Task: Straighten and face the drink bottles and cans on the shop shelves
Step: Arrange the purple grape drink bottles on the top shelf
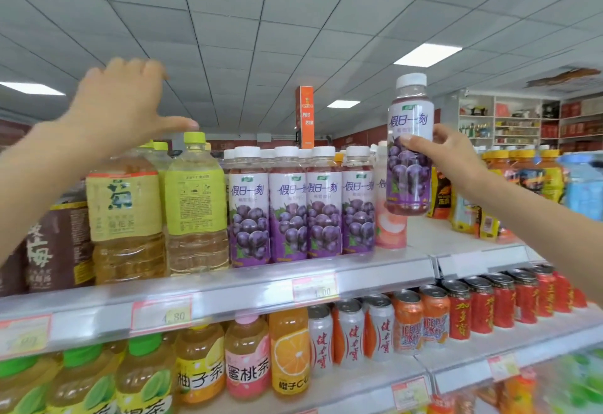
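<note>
Top shelf, drinks aisle.

- Right hand holds one grape juice bottle upright in the air above the right end of the top shelf. Its base is clear of the shelf board. The thumb lies across the front of the label and the fingers curl round the back, gripping the bottle at mid-height. The label faces us and the white cap is on.
- Left hand hovers over the tea bottles at the left. The thumb stretches out wide from the fingers, which bend forward away from us, and we see nothing in the hand. The thumb tip is just above the cap of the yellow-green tea bottle; we cannot tell if it touches.
- A row of grape juice bottles, four at the front, stands upright and close together with labels forward. More white caps show behind.
- A peach drink bottle stands just right of that row, partly behind the lifted bottle.
- The chrysanthemum tea bottle shows its label front. Its yellow-green neighbour shows its back label.
- A brown plum drink bottle is at far left.
- Price tags sit on the shelf rail.
- Lower shelf: white-and-red cans, orange cans, red cans, and fruit tea bottles to their left.
</note>
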### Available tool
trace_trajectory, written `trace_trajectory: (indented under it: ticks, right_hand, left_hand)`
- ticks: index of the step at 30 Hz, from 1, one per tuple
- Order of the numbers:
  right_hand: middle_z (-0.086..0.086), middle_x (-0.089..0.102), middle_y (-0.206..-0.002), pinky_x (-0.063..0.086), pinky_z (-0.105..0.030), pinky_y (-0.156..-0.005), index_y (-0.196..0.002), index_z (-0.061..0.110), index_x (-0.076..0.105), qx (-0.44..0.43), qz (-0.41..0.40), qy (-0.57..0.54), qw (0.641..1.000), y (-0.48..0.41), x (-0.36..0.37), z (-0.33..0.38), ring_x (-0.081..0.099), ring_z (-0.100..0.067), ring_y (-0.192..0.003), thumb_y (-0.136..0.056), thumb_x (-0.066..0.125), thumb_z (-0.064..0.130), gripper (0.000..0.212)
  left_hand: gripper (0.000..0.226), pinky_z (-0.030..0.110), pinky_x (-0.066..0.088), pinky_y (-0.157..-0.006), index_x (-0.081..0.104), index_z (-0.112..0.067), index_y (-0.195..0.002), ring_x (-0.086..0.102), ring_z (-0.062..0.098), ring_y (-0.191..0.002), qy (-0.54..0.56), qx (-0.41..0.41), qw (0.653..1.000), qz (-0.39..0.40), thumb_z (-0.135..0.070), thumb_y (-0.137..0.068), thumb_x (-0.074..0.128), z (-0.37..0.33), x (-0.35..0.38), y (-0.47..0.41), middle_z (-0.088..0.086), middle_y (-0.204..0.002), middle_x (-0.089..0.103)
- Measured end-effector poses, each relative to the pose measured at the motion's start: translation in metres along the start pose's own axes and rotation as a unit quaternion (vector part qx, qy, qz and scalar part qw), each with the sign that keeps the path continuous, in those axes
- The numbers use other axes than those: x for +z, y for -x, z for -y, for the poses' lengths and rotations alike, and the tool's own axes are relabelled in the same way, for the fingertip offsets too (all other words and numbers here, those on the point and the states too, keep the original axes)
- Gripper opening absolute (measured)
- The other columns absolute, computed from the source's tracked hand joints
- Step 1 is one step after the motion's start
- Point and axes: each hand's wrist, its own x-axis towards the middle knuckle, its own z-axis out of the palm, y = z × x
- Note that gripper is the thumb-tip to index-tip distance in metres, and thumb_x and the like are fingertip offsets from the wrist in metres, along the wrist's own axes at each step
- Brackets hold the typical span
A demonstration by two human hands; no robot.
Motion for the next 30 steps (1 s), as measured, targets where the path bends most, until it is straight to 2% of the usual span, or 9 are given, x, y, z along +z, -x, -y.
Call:
trace_trajectory:
  ticks: [2,4,7,10,12,16,19,23,30]
  right_hand:
    - [-0.006,0.065,-0.105,0.047,-0.025,-0.073,-0.114,0.010,0.058,-0.002,-0.007,0.011,1.000,0.000,-0.009,-0.004,0.061,-0.016,-0.091,-0.078,0.070,0.038,0.048]
    - [-0.005,0.065,-0.105,0.046,-0.025,-0.072,-0.113,0.011,0.059,-0.004,-0.016,0.023,1.000,0.000,-0.018,-0.008,0.061,-0.016,-0.092,-0.077,0.071,0.040,0.048]
    - [-0.003,0.066,-0.105,0.047,-0.027,-0.076,-0.114,0.013,0.059,-0.005,-0.015,0.034,0.999,0.000,-0.029,-0.012,0.062,-0.014,-0.093,-0.075,0.072,0.043,0.050]
    - [-0.003,0.066,-0.106,0.048,-0.027,-0.076,-0.115,0.014,0.059,-0.006,-0.010,0.040,0.999,0.001,-0.038,-0.015,0.062,-0.014,-0.094,-0.074,0.072,0.043,0.052]
    - [-0.004,0.066,-0.106,0.049,-0.029,-0.077,-0.114,0.013,0.058,-0.009,-0.012,0.043,0.999,0.002,-0.042,-0.017,0.062,-0.016,-0.095,-0.075,0.072,0.043,0.051]
    - [-0.003,0.067,-0.103,0.051,-0.034,-0.083,-0.111,0.014,0.059,-0.006,-0.008,0.037,0.999,0.008,-0.046,-0.021,0.063,-0.016,-0.094,-0.075,0.072,0.039,0.046]
    - [-0.001,0.067,-0.099,0.047,-0.022,-0.068,-0.111,0.012,0.059,-0.002,-0.002,0.026,1.000,0.012,-0.046,-0.026,0.062,-0.008,-0.087,-0.076,0.072,0.035,0.044]
    - [0.010,0.063,-0.088,0.043,-0.007,-0.054,-0.106,0.013,0.058,-0.002,0.009,0.019,1.000,0.014,-0.043,-0.033,0.058,0.003,-0.077,-0.078,0.072,0.028,0.034]
    - [0.005,0.067,-0.093,0.044,-0.015,-0.065,-0.109,0.013,0.060,0.000,0.010,-0.001,1.000,0.013,-0.043,-0.042,0.061,-0.002,-0.082,-0.078,0.072,0.030,0.038]
  left_hand:
    - [0.052,0.044,0.042,-0.085,0.053,-0.014,-0.116,0.051,0.029,-0.109,0.108,0.088,0.990,-0.010,-0.049,-0.079,0.063,-0.045,0.007,-0.006,0.005,-0.112,0.062]
    - [0.042,0.039,0.043,-0.088,0.055,-0.018,-0.116,0.051,0.021,-0.109,0.168,0.185,0.968,0.013,-0.042,-0.083,0.062,-0.110,0.006,-0.006,-0.002,-0.113,0.062]
    - [0.045,0.037,0.040,-0.091,0.053,-0.017,-0.119,0.048,0.020,-0.110,0.161,0.278,0.945,0.068,-0.043,-0.083,0.060,-0.172,0.038,-0.023,0.000,-0.118,0.058]
    - [0.057,0.035,0.032,-0.094,0.045,-0.016,-0.127,0.043,0.022,-0.117,0.157,0.313,0.935,0.054,-0.049,-0.082,0.059,-0.226,0.060,-0.042,0.004,-0.127,0.051]
    - [0.065,0.036,0.030,-0.096,0.040,-0.014,-0.132,0.041,0.024,-0.119,0.153,0.317,0.934,0.065,-0.052,-0.082,0.058,-0.255,0.069,-0.056,0.006,-0.130,0.050]
    - [0.078,0.043,0.031,-0.099,0.037,-0.016,-0.136,0.044,0.031,-0.119,0.066,0.282,0.939,0.187,-0.065,-0.078,0.053,-0.286,0.083,-0.078,0.011,-0.127,0.053]
    - [0.083,0.043,0.036,-0.096,0.035,-0.016,-0.135,0.050,0.032,-0.115,0.061,0.261,0.927,0.262,-0.066,-0.073,0.059,-0.292,0.089,-0.086,0.009,-0.126,0.055]
    - [0.086,0.042,0.042,-0.094,0.033,-0.021,-0.137,0.050,0.028,-0.115,0.089,0.249,0.918,0.296,-0.065,-0.070,0.064,-0.289,0.086,-0.089,0.003,-0.133,0.050]
    - [0.064,0.029,0.037,-0.087,0.043,-0.018,-0.131,0.050,0.020,-0.112,0.202,0.187,0.929,0.245,-0.055,-0.081,0.059,-0.218,0.049,-0.105,0.001,-0.125,0.056]
